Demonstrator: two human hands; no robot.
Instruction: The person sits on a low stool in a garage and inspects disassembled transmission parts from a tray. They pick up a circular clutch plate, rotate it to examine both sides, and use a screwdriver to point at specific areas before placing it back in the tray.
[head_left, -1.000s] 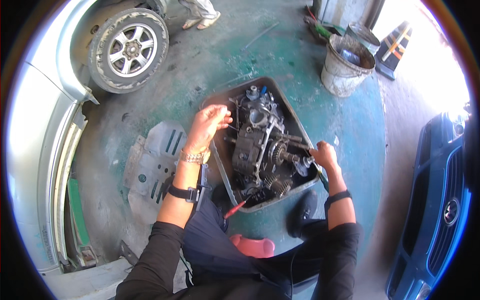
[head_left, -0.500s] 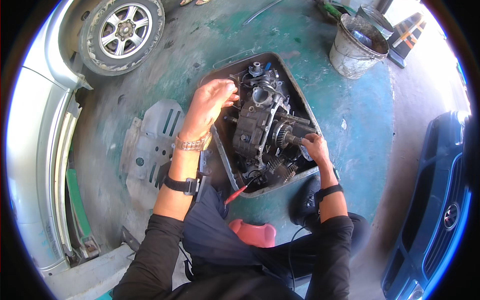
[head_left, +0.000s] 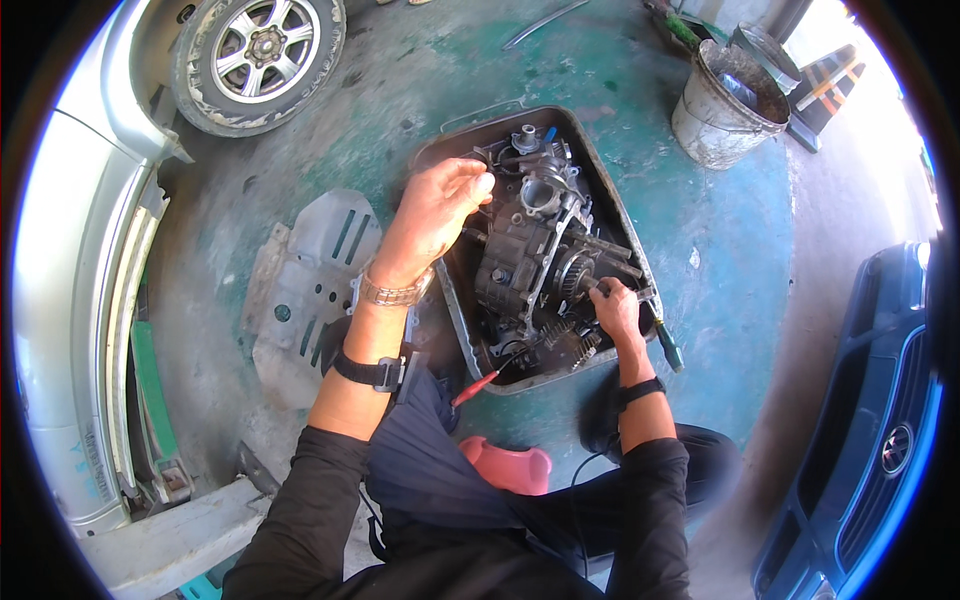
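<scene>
A dark, greasy gearbox housing lies in a metal tray on the floor before me. My right hand closes round the end of a gear shaft at the housing's right side. Just beyond those fingertips is the toothed gear on that shaft. Over the tray's left rim hovers my left hand, fingers curled together near the housing's upper left. What its fingertips hold, if anything, is hidden. Loose gears lie at the near end of the tray.
A red-handled tool leans on the near rim, a green-handled screwdriver on the right. Left lies a slotted metal plate. A pink stool is between my legs. Buckets stand far right; vehicles flank me, one a blue car.
The view has shifted slightly. My right hand has moved a little left along the shaft, and the green-handled screwdriver now shows beside it. My left hand keeps its curled pose.
</scene>
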